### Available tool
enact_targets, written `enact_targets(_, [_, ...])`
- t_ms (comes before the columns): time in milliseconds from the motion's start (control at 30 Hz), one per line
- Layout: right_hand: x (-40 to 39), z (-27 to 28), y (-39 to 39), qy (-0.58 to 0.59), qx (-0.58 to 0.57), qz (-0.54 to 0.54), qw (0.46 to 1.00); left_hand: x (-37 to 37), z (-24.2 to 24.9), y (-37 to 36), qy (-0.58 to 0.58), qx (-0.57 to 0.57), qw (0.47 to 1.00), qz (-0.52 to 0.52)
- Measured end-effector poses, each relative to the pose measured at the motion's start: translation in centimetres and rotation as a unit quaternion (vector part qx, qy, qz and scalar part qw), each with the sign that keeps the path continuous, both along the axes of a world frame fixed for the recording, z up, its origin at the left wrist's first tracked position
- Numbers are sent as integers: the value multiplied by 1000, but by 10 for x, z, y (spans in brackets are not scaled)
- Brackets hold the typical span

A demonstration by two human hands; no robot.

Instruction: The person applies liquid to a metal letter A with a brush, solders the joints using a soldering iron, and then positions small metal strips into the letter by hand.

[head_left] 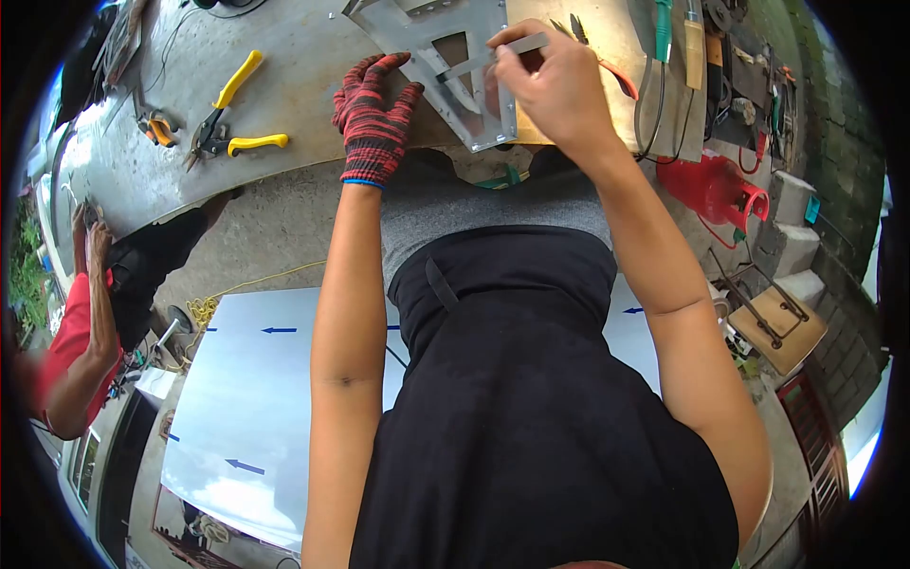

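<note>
My left hand point(374, 119), in a red-and-black striped knit glove, lies palm down on the metal tabletop with its fingers stretched out. Its fingertips reach the left edge of a tapered sheet-metal piece point(488, 28) that has cut-out openings. My bare right hand point(559, 90) is above the right side of that piece, thumb and fingers closed on a flat metal strip point(526, 45). The strip slants across the openings, and part of it is hidden by the fingers. Beyond the right hand, pliers point(578, 28) lie partly covered, a red-orange handle showing.
Yellow-handled snips point(223, 119) and orange-handled pliers point(156, 125) lie on the metal table point(294, 57) at left. A green-handled tool point(664, 33) and cables are at right. A red gas cylinder point(706, 190) stands below. Another person point(85, 313) works at far left. Shiny sheets point(246, 379) lie behind me.
</note>
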State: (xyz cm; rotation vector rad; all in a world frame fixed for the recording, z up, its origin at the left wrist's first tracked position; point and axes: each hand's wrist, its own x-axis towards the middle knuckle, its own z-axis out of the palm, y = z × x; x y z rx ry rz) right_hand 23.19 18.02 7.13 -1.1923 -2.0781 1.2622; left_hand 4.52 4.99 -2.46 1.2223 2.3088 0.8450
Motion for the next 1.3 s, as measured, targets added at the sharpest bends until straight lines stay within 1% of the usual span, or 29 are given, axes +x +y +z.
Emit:
enact_targets(67, [-5,8,-12,-7,-50,13,999,0,1,0,2,2,1000,-8])
enact_targets(100, [-7,3,-14,-5,-51,6,999,-1,2,0,3,7,1000,-8])
enact_targets(167, [-12,-6,-19,3,59,36,998,-1,3,0,4,1,1000,-11])
enact_targets(200, [-11,-8,-20,-10,23,37,999,-1,4,1,3,-4,1000,-8])
enact_targets(233, [-13,-10,-21,-9,21,32,999,-1,3,1,5,-5,1000,-13])
enact_targets(300, [-15,-18,-21,0,65,45,997,-1,1,1,6,4,1000,-9])
enact_targets(333, [-16,-18,-21,1,63,41,997,-1,0,1,7,3,1000,-13])
enact_targets(400, [-16,-17,-20,-7,101,60,993,-3,-3,1,14,16,1000,-8])
enact_targets(633, [-3,-17,-27,1,122,75,990,-4,-5,0,8,23,1000,-18])
enact_targets(700, [0,-9,-28,7,85,51,995,-4,-5,-1,10,28,999,-18])
enact_targets(733, [3,-5,-29,7,83,51,995,-4,-5,-2,10,27,999,-19])
enact_targets(800, [12,1,-30,-4,89,11,996,-5,-5,-1,3,25,999,-21])
enact_targets(900, [19,-3,-39,-30,68,-7,997,-3,-1,0,24,10,999,-23])
enact_targets(1000, [16,-10,-44,-13,56,-29,998,-3,-3,0,9,15,1000,-17])
enact_targets(1133, [9,-14,-46,0,70,-35,997,-4,-5,0,11,23,999,-20])
enact_targets(1233, [4,-12,-45,-2,70,-38,997,-3,-4,0,20,7,1000,-17])
enact_targets(1300, [2,-12,-45,9,63,-41,997,-3,-4,-1,34,27,999,-30])
